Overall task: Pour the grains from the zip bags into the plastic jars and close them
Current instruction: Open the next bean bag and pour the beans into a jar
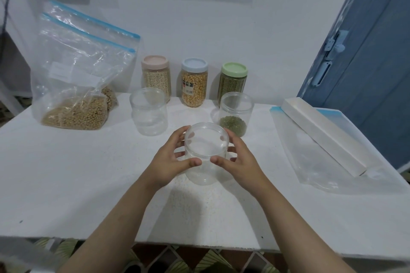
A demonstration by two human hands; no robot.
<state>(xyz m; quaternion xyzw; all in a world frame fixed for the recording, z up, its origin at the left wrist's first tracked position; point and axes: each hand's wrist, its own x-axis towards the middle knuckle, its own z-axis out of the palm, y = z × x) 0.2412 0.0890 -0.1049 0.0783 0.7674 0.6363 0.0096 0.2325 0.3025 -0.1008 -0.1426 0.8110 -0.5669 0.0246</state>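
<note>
Centrally, left hand [169, 162] and right hand [238, 162] curl their fingers around 1 empty jar [206, 153].

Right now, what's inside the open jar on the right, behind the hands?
A shallow layer of green grains covers the bottom of the open jar; the rest is empty. The jar's base under the grains is hidden.

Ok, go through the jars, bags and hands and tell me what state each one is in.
Held jar: empty, lidless, upright.
Left jar: empty, lidless.
Right jar: lidless, shallow layer of green grains.
Pink-lidded jar: full, closed.
Blue-lidded jar: full, closed.
Green-lidded jar: full, closed.
Grain bags: part full.
Flat bags: empty.
Left hand, right hand: gripping held jar.
</note>
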